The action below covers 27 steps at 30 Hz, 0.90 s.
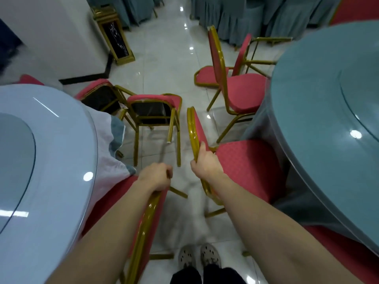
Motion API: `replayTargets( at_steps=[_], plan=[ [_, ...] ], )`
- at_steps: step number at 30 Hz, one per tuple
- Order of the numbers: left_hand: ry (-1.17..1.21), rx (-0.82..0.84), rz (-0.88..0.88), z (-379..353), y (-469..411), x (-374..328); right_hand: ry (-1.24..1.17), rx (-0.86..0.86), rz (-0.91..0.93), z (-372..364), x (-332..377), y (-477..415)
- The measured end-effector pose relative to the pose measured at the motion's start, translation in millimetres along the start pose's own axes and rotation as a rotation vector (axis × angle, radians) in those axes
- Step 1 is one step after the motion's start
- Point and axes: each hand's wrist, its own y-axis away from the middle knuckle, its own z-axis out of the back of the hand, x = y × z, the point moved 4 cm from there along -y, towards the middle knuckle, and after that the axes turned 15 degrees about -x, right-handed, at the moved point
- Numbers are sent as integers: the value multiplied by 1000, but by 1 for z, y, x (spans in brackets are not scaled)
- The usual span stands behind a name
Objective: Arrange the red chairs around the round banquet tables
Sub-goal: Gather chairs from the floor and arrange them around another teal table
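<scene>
I stand in an aisle between two round banquet tables. My left hand (156, 177) grips the gold top rail of a red chair (143, 226) beside the left table (47, 160). My right hand (204, 161) grips the gold back frame of another red chair (246, 162), whose seat faces the right table (328, 124). Two red chairs (155, 111) lie tipped on the floor ahead at the left, legs towards me. Further ahead on the right stands a red chair (242, 93), with another (207, 75) toppled behind it.
The floor is glossy pale tile (164, 58). A gold-framed black stand (117, 37) sits by a white pillar (57, 37) at the back left. Grey-draped tables (235, 15) line the far end. My feet (200, 258) are at the bottom centre.
</scene>
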Motion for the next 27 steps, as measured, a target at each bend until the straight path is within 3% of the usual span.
replayTargets(
  at_steps=[16,21,24,27],
  plan=[
    [20,121,57,34,-23,138,0,-33,-110,36,-65,46],
    [-94,387,-39,36,-59,122,-50,2,-100,54,-70,33],
    [-62,307,-68,51,-114,91,-160,-60,-71,60,-49,-12],
    [-20,218,-160,75,-179,49,-213,-9,-73,57,-25,-72]
  ],
)
